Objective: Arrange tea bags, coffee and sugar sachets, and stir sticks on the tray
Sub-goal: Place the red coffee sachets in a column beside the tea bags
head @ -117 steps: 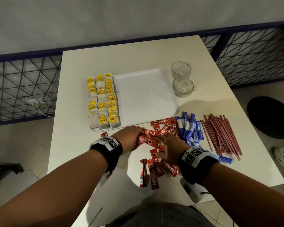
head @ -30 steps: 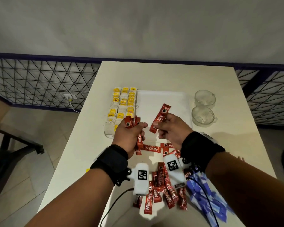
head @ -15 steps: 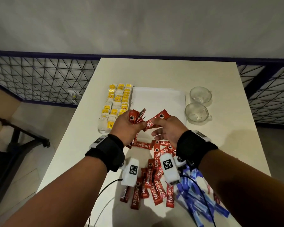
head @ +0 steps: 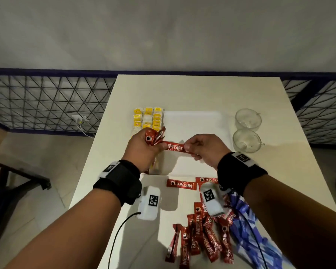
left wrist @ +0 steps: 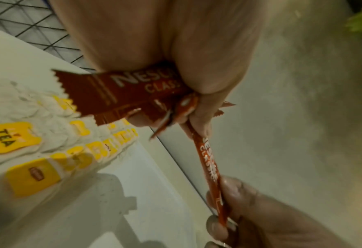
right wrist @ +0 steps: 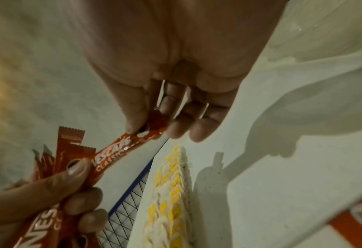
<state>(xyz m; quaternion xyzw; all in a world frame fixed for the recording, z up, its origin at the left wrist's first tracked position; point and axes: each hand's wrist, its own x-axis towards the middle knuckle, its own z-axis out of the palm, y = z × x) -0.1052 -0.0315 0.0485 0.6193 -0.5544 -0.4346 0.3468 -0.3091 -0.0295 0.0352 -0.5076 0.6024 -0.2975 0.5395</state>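
Note:
Above the white tray (head: pixel 194 121), my left hand (head: pixel 144 148) grips a bunch of red coffee sachets (head: pixel 154 135). Stretched level between both hands is one more coffee sachet (head: pixel 175 147): my right hand (head: pixel 199 147) pinches its right end between thumb and forefinger, and my left thumb holds its left end. In the left wrist view the bunch (left wrist: pixel 120 94) sits in my fist and the single sachet (left wrist: pixel 209 166) runs down to my right fingers (left wrist: pixel 235 191). Rows of yellow-tagged tea bags (head: pixel 148 118) fill the tray's left side. Loose coffee sachets (head: pixel 200 235) and blue sugar sachets (head: pixel 246 230) lie near me.
Two clear glass cups (head: pixel 247 119) (head: pixel 245 140) stand right of the tray. The white table (head: pixel 192 92) has a wire-mesh railing (head: pixel 47 101) behind and to both sides. A cable (head: pixel 118 233) trails from the left wrist unit. Stir sticks are out of view.
My hands have risen over the tray. The single sachet, tilted half a second ago, now lies level between both hands, with my left thumb on its end.

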